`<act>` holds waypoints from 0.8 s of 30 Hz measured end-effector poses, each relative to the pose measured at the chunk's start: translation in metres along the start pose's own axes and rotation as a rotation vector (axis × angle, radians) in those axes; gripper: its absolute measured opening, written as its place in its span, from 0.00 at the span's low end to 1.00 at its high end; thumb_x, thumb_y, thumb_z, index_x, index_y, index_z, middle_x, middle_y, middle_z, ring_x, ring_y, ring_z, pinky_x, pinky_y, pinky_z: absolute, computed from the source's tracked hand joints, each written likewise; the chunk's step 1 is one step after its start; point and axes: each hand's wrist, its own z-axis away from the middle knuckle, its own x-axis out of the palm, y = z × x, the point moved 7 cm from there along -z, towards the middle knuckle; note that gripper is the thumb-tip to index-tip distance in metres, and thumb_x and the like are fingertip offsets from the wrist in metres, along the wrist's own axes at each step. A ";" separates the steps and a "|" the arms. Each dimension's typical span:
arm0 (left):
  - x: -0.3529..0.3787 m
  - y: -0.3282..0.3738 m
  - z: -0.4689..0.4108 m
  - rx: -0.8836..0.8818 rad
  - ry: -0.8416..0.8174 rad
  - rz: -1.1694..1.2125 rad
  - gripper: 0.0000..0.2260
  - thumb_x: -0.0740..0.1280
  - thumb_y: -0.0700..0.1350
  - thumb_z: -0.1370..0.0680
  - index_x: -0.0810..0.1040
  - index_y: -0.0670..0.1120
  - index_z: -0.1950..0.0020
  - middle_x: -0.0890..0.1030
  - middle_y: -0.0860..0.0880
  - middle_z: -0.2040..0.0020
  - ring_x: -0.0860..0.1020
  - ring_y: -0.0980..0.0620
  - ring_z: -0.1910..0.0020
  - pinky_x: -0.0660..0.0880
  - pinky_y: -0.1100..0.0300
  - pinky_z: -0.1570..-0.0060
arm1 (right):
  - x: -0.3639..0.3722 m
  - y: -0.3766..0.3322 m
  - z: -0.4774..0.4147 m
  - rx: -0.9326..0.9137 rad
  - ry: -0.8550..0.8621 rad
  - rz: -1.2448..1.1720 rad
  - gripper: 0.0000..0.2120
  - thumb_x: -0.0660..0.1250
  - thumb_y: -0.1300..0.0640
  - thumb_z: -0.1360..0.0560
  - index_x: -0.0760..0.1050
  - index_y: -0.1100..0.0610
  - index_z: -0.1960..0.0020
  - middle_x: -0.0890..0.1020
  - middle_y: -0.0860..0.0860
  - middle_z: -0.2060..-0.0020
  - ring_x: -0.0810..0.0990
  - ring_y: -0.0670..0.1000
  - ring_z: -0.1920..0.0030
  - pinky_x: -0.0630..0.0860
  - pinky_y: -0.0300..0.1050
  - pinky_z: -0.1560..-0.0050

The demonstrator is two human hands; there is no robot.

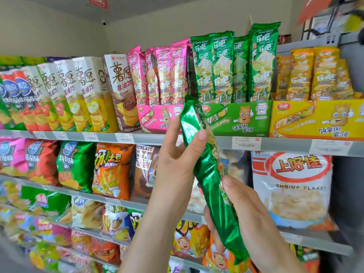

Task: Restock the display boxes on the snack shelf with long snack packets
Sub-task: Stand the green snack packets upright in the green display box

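The green cardboard box [241,120] holds tall green packets [222,67] standing up; a pink box [155,118] sits at its 9 o'clock. The left hand [177,160] and right hand [244,209] both grip one long shiny packet [206,170] at the green box's 7 o'clock.

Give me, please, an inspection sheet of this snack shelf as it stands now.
Surface: shelf carries pink box, green box and yellow box side by side, each with upright packets.
Job's things: green packet, tilted, held in front of the boxes, not yet in one.
Clutter: crisp cartons left of the pink box; chip bags on the lower shelves.
Hands: left hand grips the packet's upper part; right hand grips its lower part.
Cables: nothing seen.
Surroundings: security camera high in the wall corner.
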 end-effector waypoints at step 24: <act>-0.014 -0.012 0.024 -0.044 0.037 -0.075 0.09 0.74 0.54 0.31 0.83 0.52 0.54 0.80 0.51 0.60 0.77 0.50 0.58 0.74 0.52 0.56 | 0.007 -0.022 0.018 -0.196 0.120 0.329 0.11 0.65 0.39 0.26 0.76 0.38 0.46 0.82 0.43 0.60 0.79 0.42 0.64 0.70 0.28 0.64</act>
